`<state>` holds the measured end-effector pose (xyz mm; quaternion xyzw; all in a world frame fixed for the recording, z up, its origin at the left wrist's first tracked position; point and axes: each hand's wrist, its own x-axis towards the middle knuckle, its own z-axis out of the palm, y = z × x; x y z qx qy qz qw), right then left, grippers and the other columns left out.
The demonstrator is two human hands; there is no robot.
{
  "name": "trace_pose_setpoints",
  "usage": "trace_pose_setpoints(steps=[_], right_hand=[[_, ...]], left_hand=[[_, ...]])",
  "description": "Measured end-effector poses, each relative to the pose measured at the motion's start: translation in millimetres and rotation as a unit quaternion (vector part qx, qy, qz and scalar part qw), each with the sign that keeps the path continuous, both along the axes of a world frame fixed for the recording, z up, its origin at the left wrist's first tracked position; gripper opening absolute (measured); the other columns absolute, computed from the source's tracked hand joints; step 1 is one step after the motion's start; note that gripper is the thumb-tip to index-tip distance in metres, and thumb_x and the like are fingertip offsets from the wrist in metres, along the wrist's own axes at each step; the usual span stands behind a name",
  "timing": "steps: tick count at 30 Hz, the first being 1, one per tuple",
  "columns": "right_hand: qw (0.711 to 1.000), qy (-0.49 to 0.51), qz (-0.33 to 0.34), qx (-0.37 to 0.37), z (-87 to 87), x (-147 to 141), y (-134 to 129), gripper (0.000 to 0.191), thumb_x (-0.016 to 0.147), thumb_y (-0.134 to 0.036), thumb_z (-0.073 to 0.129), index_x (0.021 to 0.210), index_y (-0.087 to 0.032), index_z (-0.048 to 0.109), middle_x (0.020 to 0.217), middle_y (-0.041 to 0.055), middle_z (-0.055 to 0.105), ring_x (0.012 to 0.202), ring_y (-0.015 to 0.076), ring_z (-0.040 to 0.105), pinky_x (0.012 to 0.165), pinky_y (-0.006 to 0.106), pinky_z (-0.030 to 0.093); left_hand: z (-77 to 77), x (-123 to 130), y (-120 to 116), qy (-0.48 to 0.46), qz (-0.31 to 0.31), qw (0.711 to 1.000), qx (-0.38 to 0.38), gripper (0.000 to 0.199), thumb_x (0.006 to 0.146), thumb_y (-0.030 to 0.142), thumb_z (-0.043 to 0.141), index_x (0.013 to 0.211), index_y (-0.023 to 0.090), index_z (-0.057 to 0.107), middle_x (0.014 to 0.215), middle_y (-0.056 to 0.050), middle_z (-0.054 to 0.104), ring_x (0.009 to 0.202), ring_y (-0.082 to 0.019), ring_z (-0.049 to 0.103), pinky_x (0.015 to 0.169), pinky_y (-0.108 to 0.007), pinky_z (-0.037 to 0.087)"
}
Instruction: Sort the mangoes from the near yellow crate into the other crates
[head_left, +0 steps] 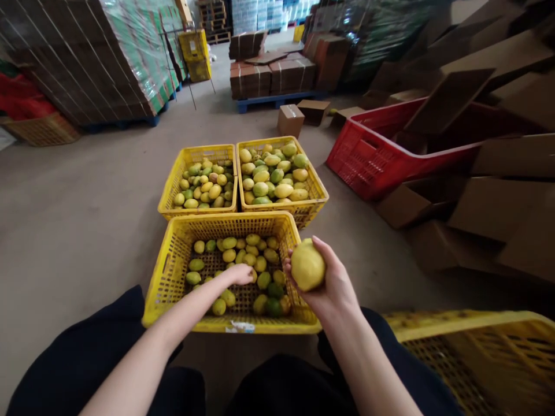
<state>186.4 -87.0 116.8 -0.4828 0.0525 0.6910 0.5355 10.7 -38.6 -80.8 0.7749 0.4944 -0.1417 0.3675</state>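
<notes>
My right hand [333, 289] is wrapped round a large yellow lemon [308, 264], raised over the right rim of the nearest yellow crate [229, 328]. Inside that crate, yellow and green lemons [229, 255] lie loosely spread on the slatted floor. My left hand [240, 274] reaches down among them, its fingers curled on a yellow lemon [254, 277] that shows only in part. The back of the hand hides most of those fingers.
Two yellow crates of lemons, one at left [195, 212] and one at right [318, 199], adjoin the near crate's far side. A red crate [368, 156] and cardboard boxes [511, 214] crowd the right. Another yellow crate [459, 318] stands by my right knee.
</notes>
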Motion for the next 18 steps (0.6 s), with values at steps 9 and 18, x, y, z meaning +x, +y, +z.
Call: trace_pose_setpoints(steps=[9, 18], right_hand=[[0.998, -0.027, -0.055, -0.027, -10.9, 29, -4, 0.026, 0.072, -0.035, 0.068, 0.094, -0.025, 0.06, 0.08, 0.0041, 0.071, 0.06, 0.0193, 0.069, 0.051, 0.03, 0.062], [0.989, -0.031, -0.053, -0.132, -13.8, 43, -4, 0.022, 0.072, -0.037, 0.061, 0.094, -0.033, 0.063, 0.086, 0.004, 0.074, 0.062, 0.021, 0.071, 0.053, 0.034, 0.065]], left_hand=[[-66.3, 83, 60, 0.043, -0.001, 0.997, 0.064, 0.058, 0.086, 0.029, 0.057, 0.14, 0.017, 0.039, 0.147, -0.016, 0.039, 0.129, -0.032, 0.042, 0.098, -0.038, 0.042], [-93.8, 117, 59, 0.057, -0.037, 0.994, 0.092, 0.046, 0.09, 0.007, 0.037, 0.13, 0.022, 0.055, 0.146, -0.011, 0.044, 0.137, -0.033, 0.029, 0.106, -0.046, 0.031]])
